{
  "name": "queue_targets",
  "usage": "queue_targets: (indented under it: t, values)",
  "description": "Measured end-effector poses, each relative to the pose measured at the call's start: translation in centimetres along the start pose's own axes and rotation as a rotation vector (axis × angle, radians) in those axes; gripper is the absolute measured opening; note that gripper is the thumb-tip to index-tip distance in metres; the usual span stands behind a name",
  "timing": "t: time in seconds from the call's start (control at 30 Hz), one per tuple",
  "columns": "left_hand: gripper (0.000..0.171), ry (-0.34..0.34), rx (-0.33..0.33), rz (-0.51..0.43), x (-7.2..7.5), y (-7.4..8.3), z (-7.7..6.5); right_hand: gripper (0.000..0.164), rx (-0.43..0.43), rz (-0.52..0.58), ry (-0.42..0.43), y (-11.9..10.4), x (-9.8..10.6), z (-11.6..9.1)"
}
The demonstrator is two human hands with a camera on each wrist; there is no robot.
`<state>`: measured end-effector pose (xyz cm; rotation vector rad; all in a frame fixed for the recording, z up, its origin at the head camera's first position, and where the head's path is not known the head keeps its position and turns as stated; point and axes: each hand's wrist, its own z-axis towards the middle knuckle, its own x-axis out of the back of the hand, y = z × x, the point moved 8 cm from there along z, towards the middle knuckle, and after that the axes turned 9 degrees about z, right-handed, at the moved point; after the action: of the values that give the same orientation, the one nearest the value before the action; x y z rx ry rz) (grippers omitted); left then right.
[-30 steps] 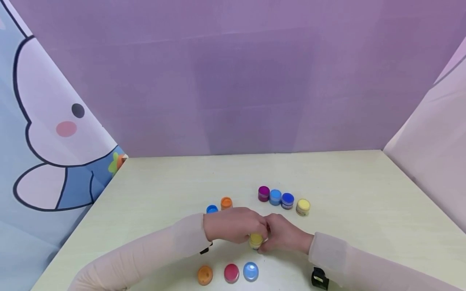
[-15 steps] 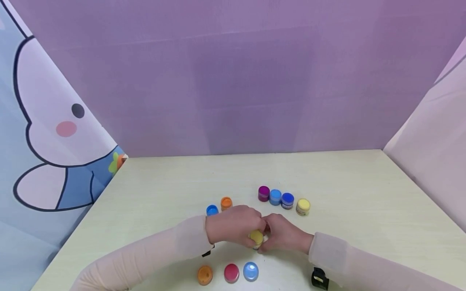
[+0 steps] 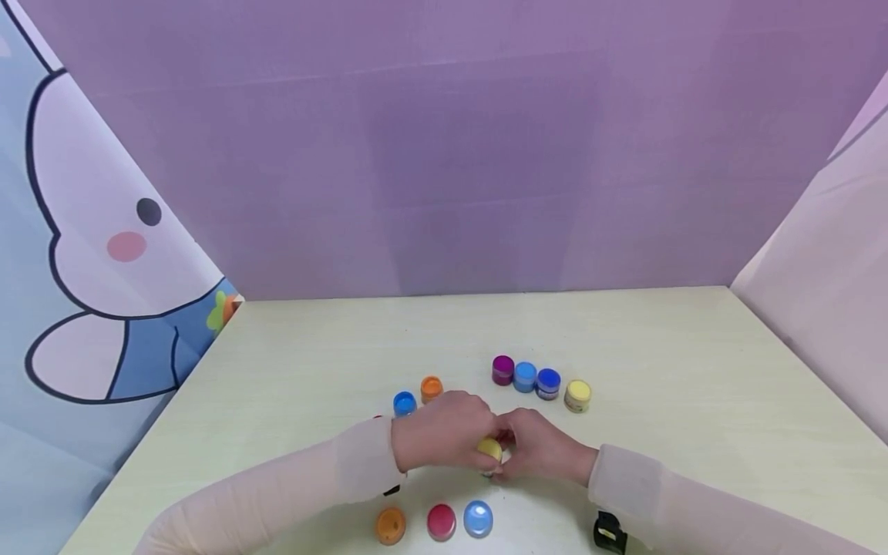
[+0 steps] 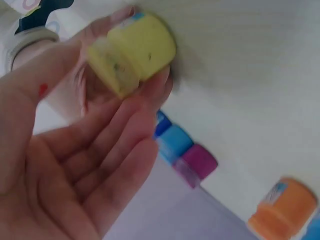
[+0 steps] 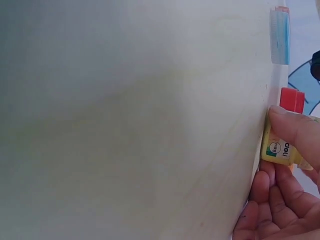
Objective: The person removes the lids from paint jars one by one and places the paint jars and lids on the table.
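Note:
Between the two hands, low in the middle of the head view, is a small yellow paint jar (image 3: 489,449). With thumb and fingers, my left hand (image 3: 447,430) pinches its lid (image 4: 112,67). My right hand (image 3: 539,445) grips the jar's body from the right, thumb over the side by the printed label (image 5: 280,149). In the left wrist view the jar (image 4: 150,45) appears tilted, its lid towards the left palm. The left hand's fingers partly cover the jar in the head view.
Behind the hands stand purple (image 3: 502,370), light blue (image 3: 525,376), dark blue (image 3: 548,383) and yellow (image 3: 577,395) jars. A blue (image 3: 405,402) and an orange (image 3: 432,387) one are beyond the left wrist. In front lie round orange (image 3: 391,526), red (image 3: 441,522) and light blue (image 3: 478,518) pieces.
My left hand has turned slightly on the yellow jar's lid, its wrist shifting a little right. A red edge now shows beside the left sleeve. The right hand stays nearly still.

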<state>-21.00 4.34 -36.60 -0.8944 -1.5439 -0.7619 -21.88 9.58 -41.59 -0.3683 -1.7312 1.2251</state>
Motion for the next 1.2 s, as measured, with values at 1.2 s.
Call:
queue_targets:
  t: [1.2]
  values:
    - [0.021, -0.019, -0.213, 0.021, 0.5, 1.3, 0.2, 0.036, -0.014, 0.029, 0.002, 0.3, 0.1, 0.0]
